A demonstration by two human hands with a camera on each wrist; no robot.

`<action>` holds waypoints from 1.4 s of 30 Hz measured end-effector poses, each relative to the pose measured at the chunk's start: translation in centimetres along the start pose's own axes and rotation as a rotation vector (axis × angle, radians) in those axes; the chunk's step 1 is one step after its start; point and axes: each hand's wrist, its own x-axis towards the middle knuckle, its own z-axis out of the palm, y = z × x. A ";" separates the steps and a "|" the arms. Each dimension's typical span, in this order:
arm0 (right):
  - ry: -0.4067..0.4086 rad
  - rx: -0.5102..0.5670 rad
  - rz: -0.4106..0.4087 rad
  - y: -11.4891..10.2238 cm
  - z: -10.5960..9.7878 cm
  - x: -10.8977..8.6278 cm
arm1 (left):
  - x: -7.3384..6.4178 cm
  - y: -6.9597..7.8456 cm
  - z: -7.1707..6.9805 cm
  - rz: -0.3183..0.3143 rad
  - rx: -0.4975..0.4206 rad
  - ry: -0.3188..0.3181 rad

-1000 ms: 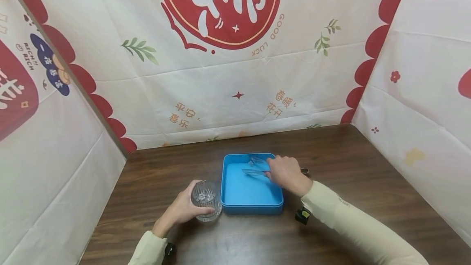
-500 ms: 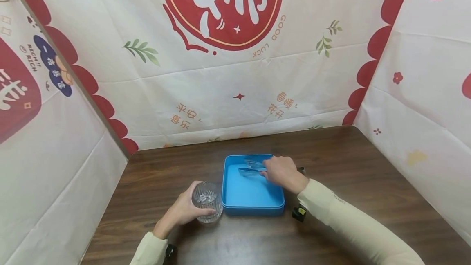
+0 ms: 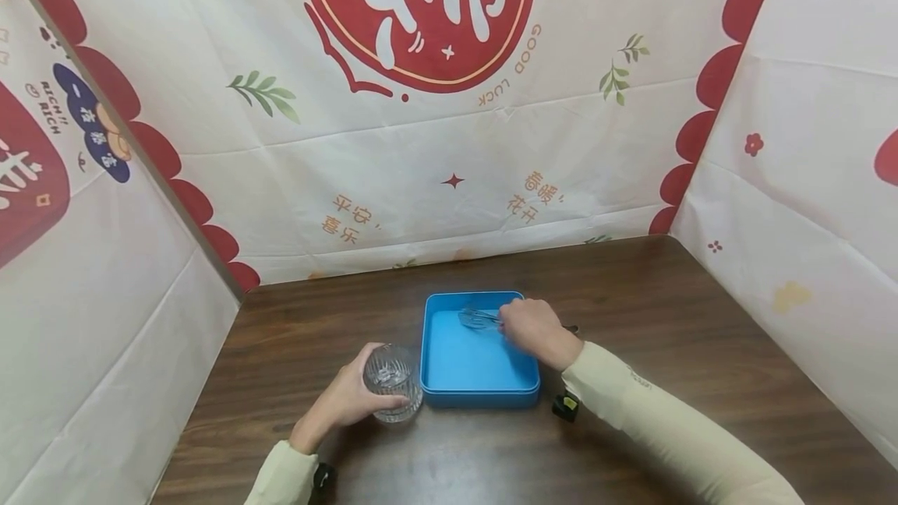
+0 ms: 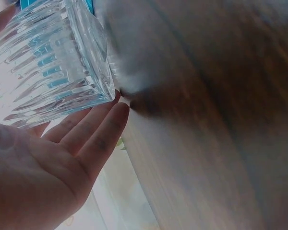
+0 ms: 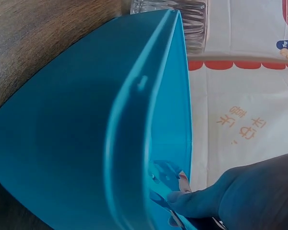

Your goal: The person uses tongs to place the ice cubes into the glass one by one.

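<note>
My left hand (image 3: 351, 392) holds a clear ribbed glass tumbler (image 3: 393, 380), thumb on the near side and fingers along the far side. In the left wrist view the tumbler (image 4: 53, 62) leans, its thick base right by the fingertips. The tumbler is beside the left wall of a square blue box (image 3: 484, 400). My right hand (image 3: 536, 330) grips tongs with clear tips (image 3: 479, 319), which point left over the box's back part. Their two arms are close together, and the dark rear end pokes out behind the hand. The right wrist view shows the tips (image 5: 164, 175) inside the box wall.
The box and tumbler are on a dark wooden table (image 3: 316, 318). Printed white cloth (image 3: 421, 154) hangs behind and on both sides. A small black device (image 3: 565, 406) with a yellow-green patch is under the right wrist.
The tongs' arms, spread apart a second ago, have come together. My right hand has shifted slightly left. The left hand keeps its hold on the tumbler.
</note>
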 end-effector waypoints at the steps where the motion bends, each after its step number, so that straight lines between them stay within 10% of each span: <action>1: 0.003 0.006 -0.002 -0.1 0.0 0.0 | 0.0 0.0 0.0 0.002 -0.002 0.002; 42: 0.117 -0.007 -0.039 0.6 1.3 -1.6 | 0.0 0.0 0.0 0.007 -0.006 0.012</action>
